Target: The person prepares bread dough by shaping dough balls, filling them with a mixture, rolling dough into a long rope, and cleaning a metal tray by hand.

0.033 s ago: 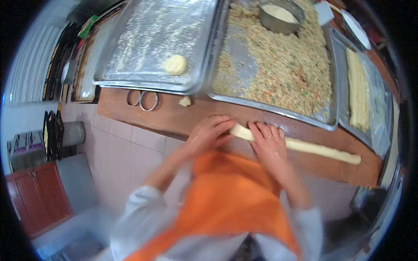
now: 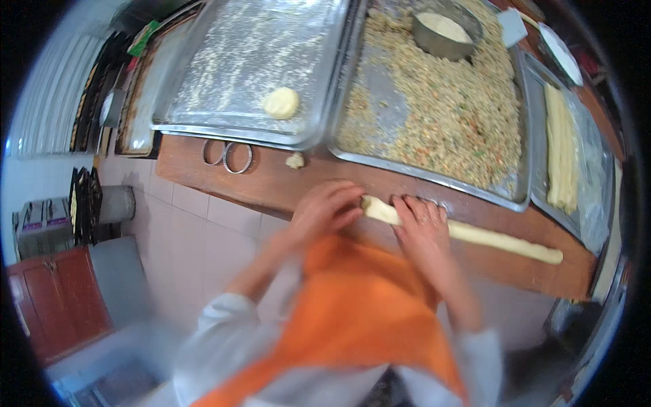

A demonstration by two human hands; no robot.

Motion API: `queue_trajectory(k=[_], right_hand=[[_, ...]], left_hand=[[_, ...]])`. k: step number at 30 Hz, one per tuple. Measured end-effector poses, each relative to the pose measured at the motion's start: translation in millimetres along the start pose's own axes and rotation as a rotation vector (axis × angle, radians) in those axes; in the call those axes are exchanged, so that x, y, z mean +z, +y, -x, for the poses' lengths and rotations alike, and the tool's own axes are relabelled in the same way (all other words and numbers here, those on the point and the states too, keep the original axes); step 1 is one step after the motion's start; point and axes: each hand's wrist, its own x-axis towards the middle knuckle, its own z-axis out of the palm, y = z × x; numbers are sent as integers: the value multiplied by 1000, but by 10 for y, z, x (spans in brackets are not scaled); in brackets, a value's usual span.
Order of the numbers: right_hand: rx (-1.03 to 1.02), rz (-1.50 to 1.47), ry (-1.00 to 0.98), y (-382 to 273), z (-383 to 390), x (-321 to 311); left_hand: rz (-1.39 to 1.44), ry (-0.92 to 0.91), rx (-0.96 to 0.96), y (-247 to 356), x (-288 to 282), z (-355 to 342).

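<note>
A long pale dough rope (image 2: 505, 244) lies along the front of the wooden table, running from my hands to the right. My right hand (image 2: 422, 227) is wrapped over it near its left end, fingers bent across the top. At that left end, my left hand (image 2: 327, 210) has its fingers curled in against the dough; whether a piece sits inside them is hidden. Beyond my hands, a small lump of dough (image 2: 295, 160) rests on the table. One round, flattened dough piece (image 2: 281, 103) sits on the floured metal tray (image 2: 224, 129).
Two metal rings (image 2: 237, 158) lie at the table's left. A large tray (image 2: 427, 178) holds crumbly, speckled filling and a metal bowl (image 2: 444, 42) of pale grains. On the right, a narrower tray (image 2: 539, 136) carries more dough strips (image 2: 559, 152) beside clear plastic (image 2: 597, 183).
The whole view has shifted slightly, so the table and trays sit a little lower and to the right. Slightly more of the rope's left end shows between my hands.
</note>
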Motion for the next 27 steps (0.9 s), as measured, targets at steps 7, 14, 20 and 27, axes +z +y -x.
queue_trajectory(k=[7,14,20,27], right_hand=[[19,-17,-45,-61,-14,-20],[39,-51,-116,-72,-112,-102],[49,-82,-90,-81,-28,-86],[78,-228,-19,-79,9,-111]], left_hand=[[-331,325,-390,-494,-167,19],[338,135,-284,227,82,33],[305,-80,-365,376,312,-15],[808,-119,-570,531,315,-3]])
